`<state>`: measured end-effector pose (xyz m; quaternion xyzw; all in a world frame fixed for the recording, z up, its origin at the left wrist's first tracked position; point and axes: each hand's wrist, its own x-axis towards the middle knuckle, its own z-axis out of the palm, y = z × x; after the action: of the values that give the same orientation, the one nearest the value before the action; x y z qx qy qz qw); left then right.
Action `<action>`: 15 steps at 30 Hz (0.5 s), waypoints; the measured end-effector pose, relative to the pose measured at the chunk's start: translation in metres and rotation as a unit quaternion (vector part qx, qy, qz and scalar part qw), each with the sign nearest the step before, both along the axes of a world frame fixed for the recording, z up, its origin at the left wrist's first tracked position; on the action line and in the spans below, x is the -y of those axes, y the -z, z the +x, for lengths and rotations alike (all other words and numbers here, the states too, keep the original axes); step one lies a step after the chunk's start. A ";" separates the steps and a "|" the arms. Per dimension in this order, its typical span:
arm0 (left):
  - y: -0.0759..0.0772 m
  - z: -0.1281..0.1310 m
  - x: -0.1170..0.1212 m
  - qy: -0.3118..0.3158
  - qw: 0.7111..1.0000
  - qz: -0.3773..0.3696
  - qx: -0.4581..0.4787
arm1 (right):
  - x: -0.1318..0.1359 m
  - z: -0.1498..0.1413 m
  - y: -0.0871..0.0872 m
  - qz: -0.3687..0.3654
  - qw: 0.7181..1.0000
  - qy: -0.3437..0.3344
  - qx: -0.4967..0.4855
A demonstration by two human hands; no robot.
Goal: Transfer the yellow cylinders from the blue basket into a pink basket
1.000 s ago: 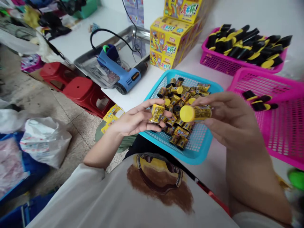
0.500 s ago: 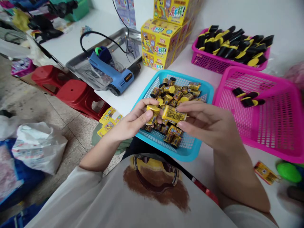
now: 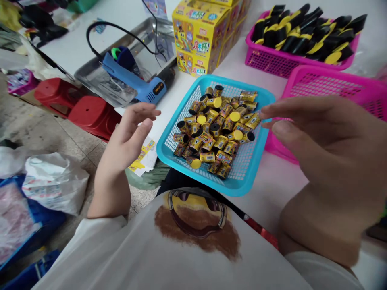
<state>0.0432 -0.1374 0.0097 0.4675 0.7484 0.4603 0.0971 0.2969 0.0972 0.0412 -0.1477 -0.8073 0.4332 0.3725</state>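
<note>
While both hands hang in the air with nothing in them, a big white table (image 3: 266, 189) holds most of the things. Two pink baskets sit on its far right side. The back pink basket (image 3: 269, 60) is full of black and yellow tubes (image 3: 305, 30). The near pink basket (image 3: 317, 86) is partly hidden behind the right hand (image 3: 326, 141). A stack of yellow boxes (image 3: 199, 36) stands at the back, just beside a shiny metal tray (image 3: 99, 82). A blue heat gun (image 3: 136, 82) lies across that tray, and its black cord (image 3: 121, 30) loops up behind it.

A blue basket (image 3: 242, 183) sits in the middle, between the two hands and close to the person's white shirt (image 3: 169, 249). Lots of small yellow cups (image 3: 216, 129) lie piled inside it, some showing yellow ends and some black ends.

The left hand (image 3: 127, 135) is open, fingers spread and pointing up, just left of the blue basket and not touching it. The right hand is open too, palm turned toward the pile, with its fingertips (image 3: 266, 114) over the basket's right edge, near the cups.

Down on the floor are red stools (image 3: 81, 106) and a white bag (image 3: 54, 181).
</note>
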 end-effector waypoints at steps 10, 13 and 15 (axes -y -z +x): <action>0.063 -0.007 -0.010 -0.077 0.986 -0.129 0.075 | -0.027 0.036 0.027 0.221 0.932 0.021 0.287; 0.076 -0.011 -0.023 -0.051 0.960 -0.114 0.250 | -0.009 0.047 0.065 0.058 0.937 0.007 0.344; 0.075 -0.015 -0.035 -0.021 0.920 -0.096 0.378 | 0.010 0.041 0.094 -0.059 0.953 0.049 0.294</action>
<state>0.0282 -0.1023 -0.0651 0.2309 0.7063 0.5310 0.4073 0.3381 0.0873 -0.0533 -0.3300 -0.8456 0.3989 0.1302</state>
